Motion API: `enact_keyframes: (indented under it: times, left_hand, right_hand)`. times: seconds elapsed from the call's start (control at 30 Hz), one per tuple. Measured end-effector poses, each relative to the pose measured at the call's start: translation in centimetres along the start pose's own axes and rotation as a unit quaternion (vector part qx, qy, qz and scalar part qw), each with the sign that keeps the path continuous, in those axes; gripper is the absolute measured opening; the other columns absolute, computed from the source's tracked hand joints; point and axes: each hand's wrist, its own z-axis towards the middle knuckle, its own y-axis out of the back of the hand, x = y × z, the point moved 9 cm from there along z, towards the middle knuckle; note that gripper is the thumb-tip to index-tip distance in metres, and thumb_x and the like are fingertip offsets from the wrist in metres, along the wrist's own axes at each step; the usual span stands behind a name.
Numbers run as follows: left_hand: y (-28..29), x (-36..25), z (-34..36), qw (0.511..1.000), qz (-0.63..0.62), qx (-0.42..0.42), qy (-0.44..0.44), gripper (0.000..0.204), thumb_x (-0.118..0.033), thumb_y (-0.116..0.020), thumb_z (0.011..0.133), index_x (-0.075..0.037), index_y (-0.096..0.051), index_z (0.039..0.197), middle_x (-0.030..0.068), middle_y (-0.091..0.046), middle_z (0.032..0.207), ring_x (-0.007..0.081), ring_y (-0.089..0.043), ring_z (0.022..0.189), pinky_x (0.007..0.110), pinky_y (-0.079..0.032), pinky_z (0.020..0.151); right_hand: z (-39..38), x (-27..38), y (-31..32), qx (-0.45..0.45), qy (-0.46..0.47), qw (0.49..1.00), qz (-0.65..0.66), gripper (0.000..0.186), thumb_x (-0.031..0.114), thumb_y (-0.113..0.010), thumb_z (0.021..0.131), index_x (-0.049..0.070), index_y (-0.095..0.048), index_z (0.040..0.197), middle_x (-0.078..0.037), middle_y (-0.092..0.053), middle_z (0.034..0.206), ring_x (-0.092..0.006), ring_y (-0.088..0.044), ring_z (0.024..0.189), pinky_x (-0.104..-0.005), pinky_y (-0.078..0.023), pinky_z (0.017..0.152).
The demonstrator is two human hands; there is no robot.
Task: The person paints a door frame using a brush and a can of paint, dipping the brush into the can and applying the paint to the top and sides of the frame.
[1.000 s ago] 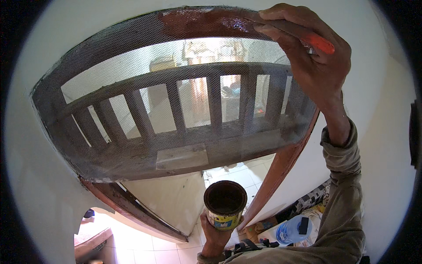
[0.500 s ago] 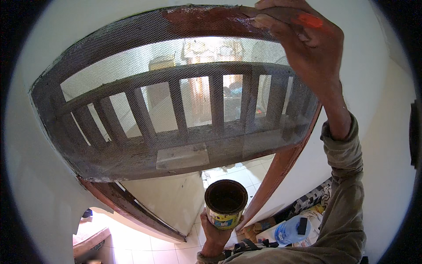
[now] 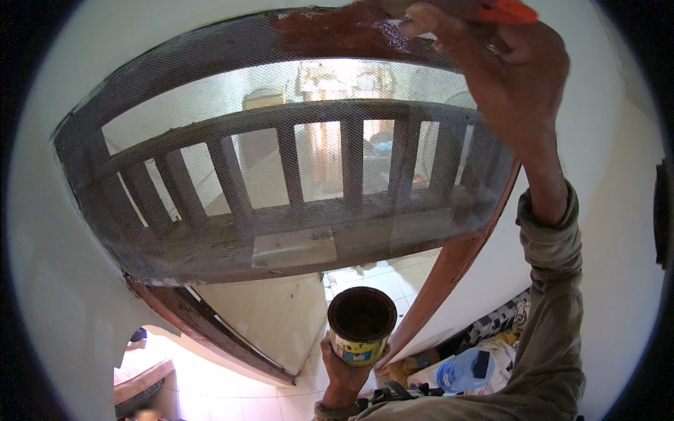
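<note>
My left hand [image 3: 344, 375] is wrapped round an open paint can [image 3: 361, 351] with a yellow and blue label, held upright low in the middle. Its inside is dark; how much paint it holds I cannot tell. My right hand [image 3: 516, 77] is raised to the upper right, closed on a paintbrush with an orange-red handle [image 3: 512, 11]. The bristles are mostly hidden at the upper edge. Just beside the fingers, the top rail of a wooden transom frame [image 3: 323, 35] carries glossy, wet-looking reddish-brown paint. Further left, that rail looks dull and grey-brown.
Wire mesh [image 3: 189, 245] covers the slatted transom above a doorway. A reddish-brown door post [image 3: 449, 281] slopes down on the right, beside a white wall [image 3: 604, 210]. Below stand a blue-tinted plastic water bottle [image 3: 465, 370] and bundled things. A door panel [image 3: 270, 316] hangs beneath the transom.
My right hand has moved slightly right and up with the paintbrush, uncovering more shiny wet paint on the rail. My left hand holds the can almost still.
</note>
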Motion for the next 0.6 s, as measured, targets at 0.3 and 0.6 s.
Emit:
enact_keyframes:
  times: [0.3,0.6]
  left_hand:
    - [-0.1,-0.2,-0.3,1.0,0.006,0.007,-0.018,0.072,-0.059,-0.032,0.097,-0.011,-0.048,0.148,0.0206,-0.057,0.141,0.0367,-0.056,0.13,0.062,-0.045,0.106]
    - [-0.1,-1.7,0.0,0.966,0.234,0.022,-0.11,0.071,-0.06,-0.032,0.098,-0.012,-0.046,0.149,0.0195,-0.056,0.142,0.0377,-0.055,0.131,0.063,-0.043,0.109]
  right_hand:
    - [1.1,1.1,-0.5,0.008,0.02,0.996,0.083,0.007,0.003,-0.071,0.093,-0.004,-0.071,0.093,-0.013,-0.074,0.097,-0.017,-0.072,0.074,-0.0261,-0.061,0.061]
    - [1.0,0.9,-0.7,0.064,0.053,0.993,-0.081,0.01,0.009,-0.073,0.094,-0.001,-0.072,0.093,-0.011,-0.075,0.092,-0.015,-0.071,0.071,-0.0268,-0.058,0.061]
